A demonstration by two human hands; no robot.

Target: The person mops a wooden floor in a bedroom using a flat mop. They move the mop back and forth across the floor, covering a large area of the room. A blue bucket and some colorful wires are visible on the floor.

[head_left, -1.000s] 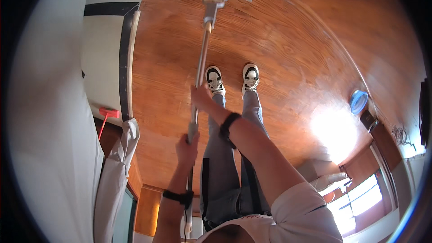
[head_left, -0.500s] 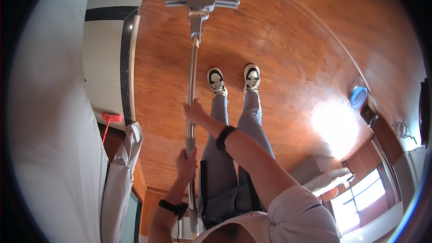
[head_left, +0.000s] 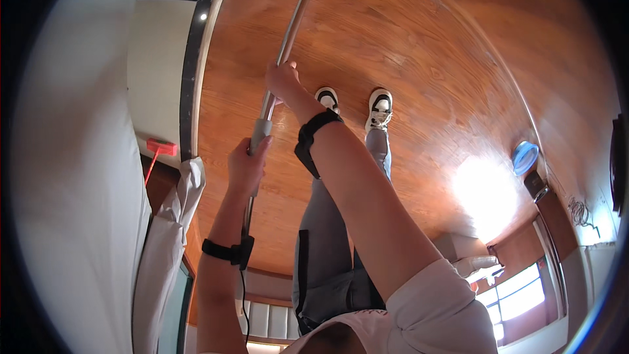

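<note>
A mop (head_left: 296,25) with a metal pole and a grey head slants from my hands up to the far edge, where most of its head is cut off. My right hand (head_left: 285,84) is wrapped round the bare pole, in front of my left shoe. Lower down, my left hand (head_left: 247,169) grips the grey sleeve on the pole. Both wrists wear black bands, and a thin cable hangs from the left one.
Wooden flooring (head_left: 426,72) spreads ahead and to the right. Pale cloth (head_left: 78,157) hangs along the left, near a red-headed tool (head_left: 161,147). At the right lie a blue ring-shaped thing (head_left: 525,158) and coiled wire (head_left: 579,212). My shoes (head_left: 379,108) stand mid-view.
Both hands have pushed the mop forward, away from my body. Its head has slid past the top edge, and the pole now leans further to the right at its far end.
</note>
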